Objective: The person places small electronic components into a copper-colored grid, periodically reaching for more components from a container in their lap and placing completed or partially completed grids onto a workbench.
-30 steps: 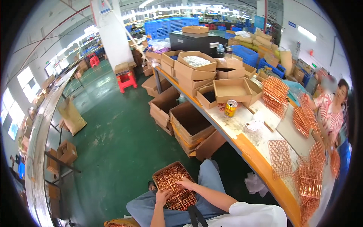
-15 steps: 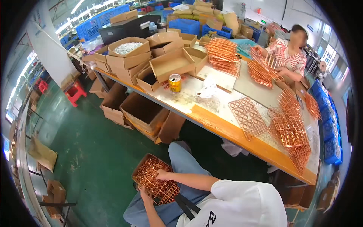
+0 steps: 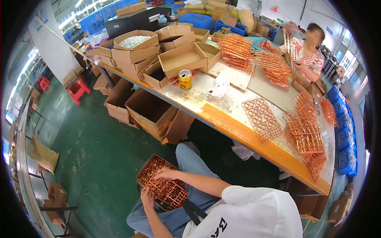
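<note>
A cardboard box (image 3: 139,174) filled with small shiny copper-coloured pieces (image 3: 152,166) sits at my lap, against my legs. Over it lies a copper-coloured grid frame (image 3: 174,195) of thin bars, tilted across the box. My left hand (image 3: 147,196) grips the frame's left edge, its fingers closed. My right hand (image 3: 167,173) is at the frame's upper part, fingers bent down onto the bars. Whether a loose piece is under those fingers is too small to tell.
A long worktable (image 3: 214,119) runs ahead, bearing cardboard trays (image 3: 182,59), a yellow can (image 3: 185,80), a flat ring-filled frame (image 3: 262,119) and stacked copper-coloured frames (image 3: 236,49). Across it, a co-worker (image 3: 307,55) handles frames. Large cartons (image 3: 151,109) stand beneath; a red stool (image 3: 79,92) is left.
My right hand has shifted slightly left and up over the frame, its fingers reaching further out. My left hand has moved a little up and left. The co-worker has lifted some frames.
</note>
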A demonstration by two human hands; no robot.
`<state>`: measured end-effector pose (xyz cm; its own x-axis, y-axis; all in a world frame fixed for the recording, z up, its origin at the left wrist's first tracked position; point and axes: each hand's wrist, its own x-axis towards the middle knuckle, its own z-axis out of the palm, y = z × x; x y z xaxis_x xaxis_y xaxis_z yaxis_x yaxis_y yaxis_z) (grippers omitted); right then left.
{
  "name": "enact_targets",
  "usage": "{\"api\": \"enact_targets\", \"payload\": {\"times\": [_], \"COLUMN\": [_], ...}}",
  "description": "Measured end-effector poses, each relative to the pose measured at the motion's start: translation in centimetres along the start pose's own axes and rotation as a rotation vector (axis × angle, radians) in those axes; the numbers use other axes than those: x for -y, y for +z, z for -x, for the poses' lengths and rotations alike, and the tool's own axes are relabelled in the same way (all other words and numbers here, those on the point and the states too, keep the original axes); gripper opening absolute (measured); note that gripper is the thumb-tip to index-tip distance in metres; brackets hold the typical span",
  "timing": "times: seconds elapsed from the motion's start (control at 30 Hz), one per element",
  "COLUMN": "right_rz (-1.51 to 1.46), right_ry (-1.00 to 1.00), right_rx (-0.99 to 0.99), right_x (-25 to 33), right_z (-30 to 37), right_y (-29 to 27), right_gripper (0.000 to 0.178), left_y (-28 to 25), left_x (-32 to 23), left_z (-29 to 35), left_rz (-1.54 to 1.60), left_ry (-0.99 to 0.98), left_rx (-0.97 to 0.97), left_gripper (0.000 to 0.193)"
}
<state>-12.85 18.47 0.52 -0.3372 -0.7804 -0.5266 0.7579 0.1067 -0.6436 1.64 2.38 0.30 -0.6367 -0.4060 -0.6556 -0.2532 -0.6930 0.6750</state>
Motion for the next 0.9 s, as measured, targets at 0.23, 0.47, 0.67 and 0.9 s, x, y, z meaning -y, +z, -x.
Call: {"api": "enact_targets", "payload": {"times": [0.23,0.47,0.67,0.9], "right_rz": [0.474,0.150,0.378,0.386], "right_ry": [-0.285,0.071,-0.207,0.032], "right_rx": [-0.336,-0.209,-0.225,-0.268], "right_x": [-1.7,-1.4,-5.2,-4.4], "right_z": [-1.7,-1.4,-4.0,-6.1], "right_y": [0.4,-1.0,-0.3,-2.4], "right_gripper": [0.010,0.024,0.020,0.033], "left_y": [0.0,3.0,-3.4,0.3], "left_x": [2.3,0.3,2.2,0.5], "left_z": [-3.3,-0.2,-2.2,-3.0], "left_rz": [-0.510,-0.273,-0.310,-0.507], "left_ry": [0.256,-0.088,0.167,0.020], "left_rx": [-0.219,-0.135,0.256,-0.221], "left_gripper": [0.017,0.018,0.029,0.028]}}
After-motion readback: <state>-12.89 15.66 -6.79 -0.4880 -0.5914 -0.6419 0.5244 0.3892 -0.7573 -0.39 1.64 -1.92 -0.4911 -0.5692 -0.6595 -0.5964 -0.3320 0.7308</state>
